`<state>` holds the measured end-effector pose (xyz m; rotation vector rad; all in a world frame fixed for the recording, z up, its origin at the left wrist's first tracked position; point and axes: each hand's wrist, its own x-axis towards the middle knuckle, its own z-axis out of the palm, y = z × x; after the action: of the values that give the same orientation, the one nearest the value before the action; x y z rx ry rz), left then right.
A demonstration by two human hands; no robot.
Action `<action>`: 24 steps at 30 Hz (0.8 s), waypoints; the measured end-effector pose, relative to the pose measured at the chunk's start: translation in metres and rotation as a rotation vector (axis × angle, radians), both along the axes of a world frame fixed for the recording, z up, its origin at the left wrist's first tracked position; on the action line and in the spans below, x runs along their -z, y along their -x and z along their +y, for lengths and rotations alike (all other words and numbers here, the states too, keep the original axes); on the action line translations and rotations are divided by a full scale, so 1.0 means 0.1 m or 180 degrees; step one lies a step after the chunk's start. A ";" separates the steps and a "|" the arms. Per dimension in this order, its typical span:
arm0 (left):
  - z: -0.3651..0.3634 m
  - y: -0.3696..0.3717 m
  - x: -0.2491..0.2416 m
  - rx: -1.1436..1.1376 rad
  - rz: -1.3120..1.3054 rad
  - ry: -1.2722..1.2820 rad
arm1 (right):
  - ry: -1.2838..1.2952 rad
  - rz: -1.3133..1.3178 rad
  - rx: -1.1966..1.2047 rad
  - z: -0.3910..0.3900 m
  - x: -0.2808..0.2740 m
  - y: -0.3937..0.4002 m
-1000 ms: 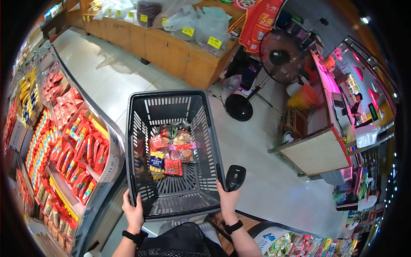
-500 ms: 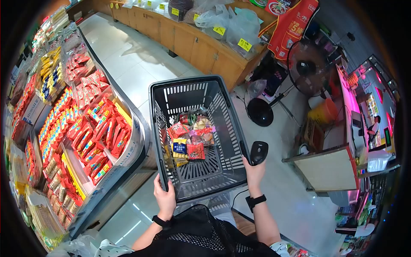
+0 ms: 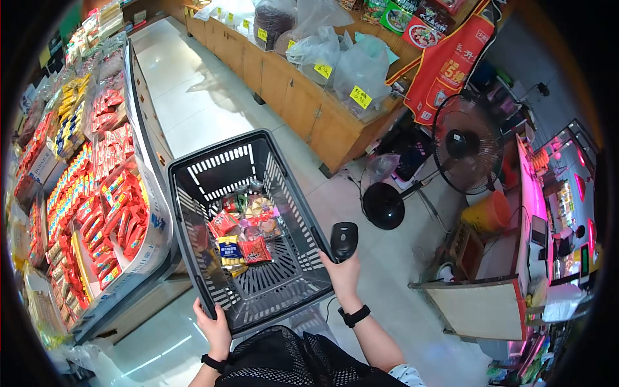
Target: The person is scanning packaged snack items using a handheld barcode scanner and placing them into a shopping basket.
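Note:
Both hands carry a black plastic basket [image 3: 309, 277] in front of the body. My left hand [image 3: 215, 329] is closed on its lower left corner. At the right side, my right hand [image 3: 343, 276] grips the rim, and a black handheld scanner [image 3: 344, 241] sits at the same hand, partly covered by the fingers. Inside the basket lie several small packets, among them a red packet [image 3: 255, 250], a blue and yellow packet [image 3: 229, 251] and clear-wrapped snacks [image 3: 260, 208]. Each wrist wears a black band.
Snack bins with red packets [image 3: 122, 219] line the left. A wooden counter [image 3: 284, 84] with plastic bags [image 3: 362, 71] stands ahead. On the right are a black standing fan [image 3: 467, 143], a yellow and red bucket [image 3: 487, 211] and a white-panelled counter [image 3: 474, 311].
The basket and both hands have shifted left and slightly down in view, with the basket tilted more to the left. The fan and wooden counter now appear lower.

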<state>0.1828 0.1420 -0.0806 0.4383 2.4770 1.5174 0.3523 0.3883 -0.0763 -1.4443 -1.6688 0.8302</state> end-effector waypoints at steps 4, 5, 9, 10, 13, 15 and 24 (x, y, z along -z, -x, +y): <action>0.20 -0.22 -0.02 -0.0068 -0.0046 0.0232 | 0.0068 0.0075 -0.0273 0.34 -0.02 -0.01; 0.27 -0.26 -0.08 -0.0090 0.0152 0.0787 | 0.0166 0.0115 -0.0339 0.42 0.01 -0.03; 0.47 -0.40 -0.29 -0.0083 0.0380 0.1791 | 0.0325 0.0097 -0.0470 0.65 0.08 -0.10; 0.47 -0.41 -0.24 -0.0204 0.0478 0.1636 | 0.0285 0.0195 -0.0514 0.68 0.08 -0.10; 0.51 -0.36 -0.19 -0.0592 -0.0108 0.1308 | 0.0315 0.0354 -0.0684 0.68 0.05 -0.11; 0.56 -0.40 -0.16 -0.0908 0.0481 0.1769 | 0.0385 0.0333 -0.0678 0.67 0.05 -0.10; 0.86 -0.44 -0.35 -0.1069 0.0785 0.1940 | 0.0698 0.0588 -0.1021 1.00 -0.01 0.01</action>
<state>0.2270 0.2276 -0.0456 0.1051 3.1471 0.7386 0.3517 0.4882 -0.0758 -1.2111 -1.7317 1.3188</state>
